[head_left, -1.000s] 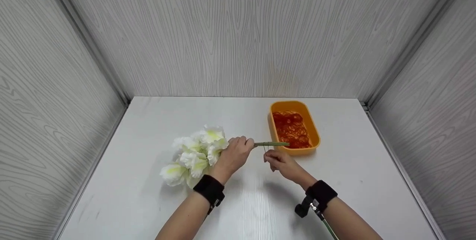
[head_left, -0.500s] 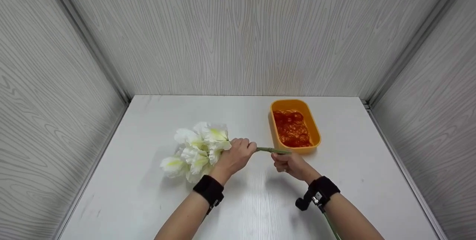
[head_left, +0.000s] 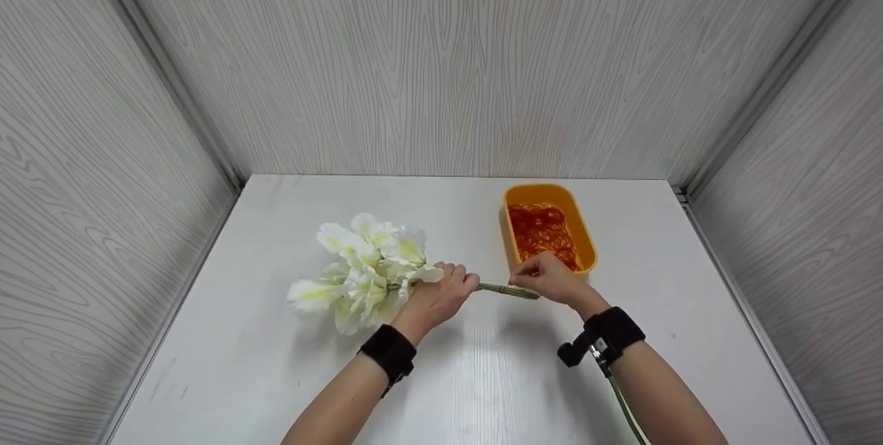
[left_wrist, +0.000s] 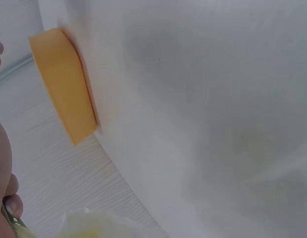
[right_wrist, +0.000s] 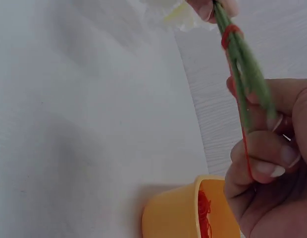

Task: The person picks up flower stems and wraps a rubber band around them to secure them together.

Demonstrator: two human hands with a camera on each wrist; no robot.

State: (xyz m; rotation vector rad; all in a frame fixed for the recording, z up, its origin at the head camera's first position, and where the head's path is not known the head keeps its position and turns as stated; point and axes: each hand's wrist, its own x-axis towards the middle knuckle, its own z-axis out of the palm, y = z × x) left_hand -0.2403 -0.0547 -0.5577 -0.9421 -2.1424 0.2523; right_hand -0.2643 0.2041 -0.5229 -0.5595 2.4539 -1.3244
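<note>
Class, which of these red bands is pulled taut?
The red band around the green stems, running as a thin strand to the right hand; the other bands lie heaped in the orange tub.

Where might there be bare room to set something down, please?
Bare white tabletop lies left of the white ruffled flowers, right of the orange rectangular tub, and along the far edge between them. Crowded: the middle, where the left hand grips green stems and the right hand holds a thin red band.
</note>
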